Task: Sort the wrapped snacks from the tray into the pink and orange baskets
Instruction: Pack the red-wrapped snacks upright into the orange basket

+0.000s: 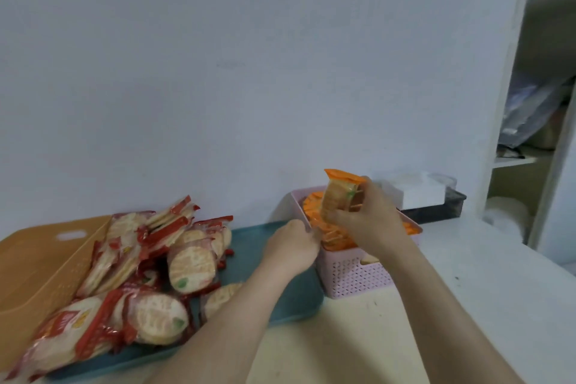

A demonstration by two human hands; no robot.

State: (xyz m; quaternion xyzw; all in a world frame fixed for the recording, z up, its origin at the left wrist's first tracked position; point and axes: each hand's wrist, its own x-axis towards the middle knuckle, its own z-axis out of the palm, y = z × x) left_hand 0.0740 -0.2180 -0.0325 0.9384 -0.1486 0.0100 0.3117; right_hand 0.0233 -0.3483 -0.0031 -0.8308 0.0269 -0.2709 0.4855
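My right hand holds an orange-wrapped snack upright just above the pink basket, which is packed with several orange-wrapped snacks. At the basket's left rim, my left hand rests with fingers curled; whether it grips the rim or a wrapper is unclear. The teal tray lies left of the basket, with a pile of red-wrapped snacks on its left half. An orange basket stands at the far left, touching the pile, and little of its inside shows.
A white box on a dark tray stands behind the pink basket against the wall. A white shelf unit with bags rises at the right. The pale tabletop extends toward me and to the right.
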